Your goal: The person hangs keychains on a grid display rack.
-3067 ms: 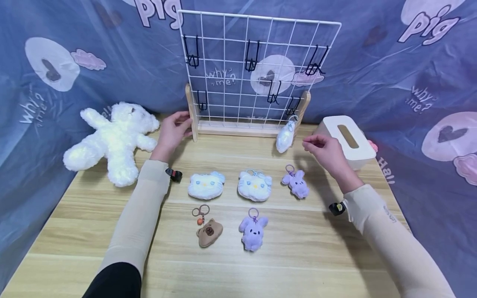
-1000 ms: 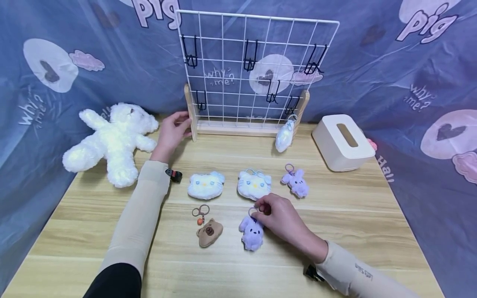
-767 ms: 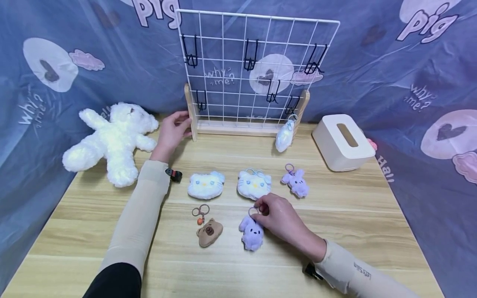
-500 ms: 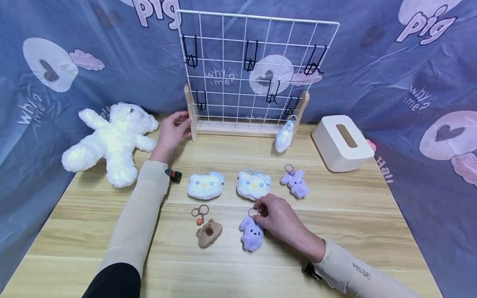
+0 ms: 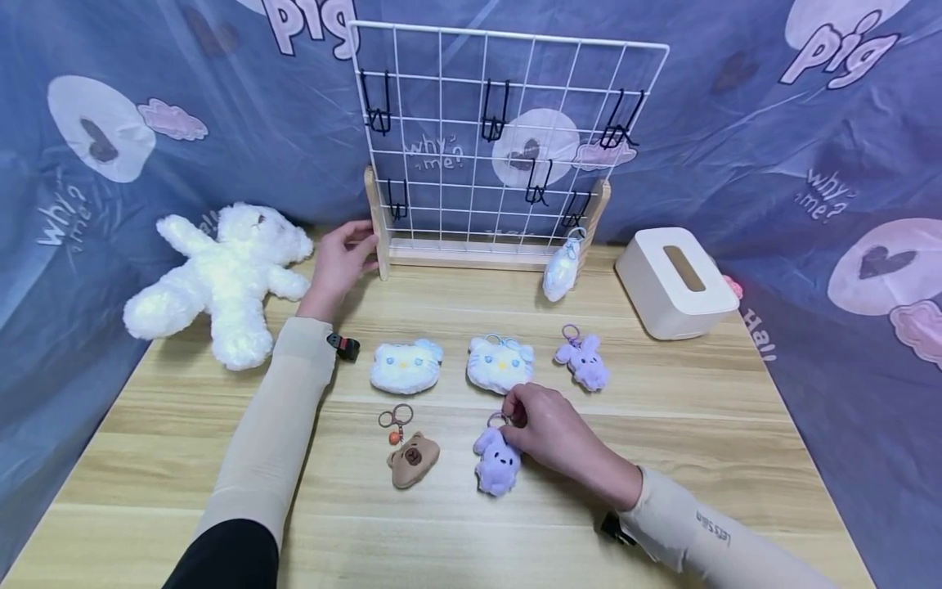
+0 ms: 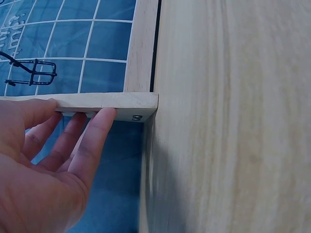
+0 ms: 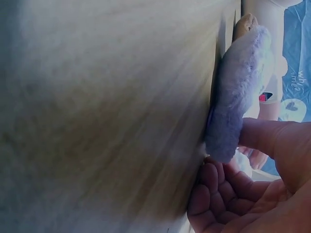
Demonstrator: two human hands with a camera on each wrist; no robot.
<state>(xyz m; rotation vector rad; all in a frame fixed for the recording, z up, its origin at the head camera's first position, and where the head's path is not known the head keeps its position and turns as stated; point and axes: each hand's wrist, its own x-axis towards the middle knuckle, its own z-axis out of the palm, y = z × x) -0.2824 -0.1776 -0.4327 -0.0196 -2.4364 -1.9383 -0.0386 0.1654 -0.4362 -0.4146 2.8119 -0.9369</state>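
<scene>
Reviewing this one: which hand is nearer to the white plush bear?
Left. The left hand is just right of the white plush bear, touching the rack's wooden upright; the right hand is much farther right, at a purple bunny keychain.

In the head view the tabletop point(image 5: 441, 540) shows smooth wood grain with a soft sheen; the rack point(image 5: 471, 254) at upper centre pairs white-coated, metal-looking wire point(image 5: 508, 34) with matt wood uprights point(image 5: 374, 200); its hooks point(image 5: 494, 128) look like black metal; the purple bunny charm point(image 5: 497, 466) at lower centre is fuzzy plush; the white bear point(image 5: 239, 278) at left is shaggier plush; the brown charm point(image 5: 414, 460), lower centre-left, looks like matt cloth; the tissue box point(image 5: 666, 303) at right resembles satin plastic; the upper backdrop point(image 5: 243, 139) is creased, faintly shiny cloth.
</scene>
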